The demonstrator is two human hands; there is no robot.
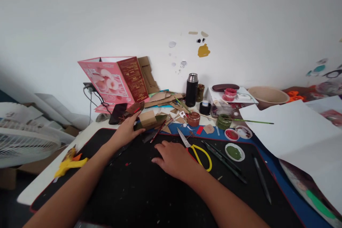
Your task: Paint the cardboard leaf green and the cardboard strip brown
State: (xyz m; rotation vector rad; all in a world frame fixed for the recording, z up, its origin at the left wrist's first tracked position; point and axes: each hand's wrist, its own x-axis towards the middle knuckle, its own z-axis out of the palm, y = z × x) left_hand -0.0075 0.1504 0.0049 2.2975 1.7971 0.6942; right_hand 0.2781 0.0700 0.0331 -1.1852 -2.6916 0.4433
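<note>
My left hand (127, 129) reaches to the back left of the black mat, thumb and fingers apart. Its fingertips are by a reddish-brown piece (135, 108) whose kind I cannot make out; whether they touch it is unclear. Just right of the thumb lies a tan and dark green cardboard piece (147, 117). My right hand (173, 158) rests low over the mat, loosely bent, thumb apart, with nothing visible in it. Beside it lie scissors (199, 153) with yellow and red handles, partly covered by this hand. A dark red pencil (158, 131) lies between the hands.
Cardboard scraps (162, 96), a black flask (191, 91), a brown paint jar (193, 118) and a green paint jar (223, 121) stand behind. Right are a lid of green paint (234, 152) and several pens. A yellow glue gun (69, 163) lies left, near a pink box (107, 82).
</note>
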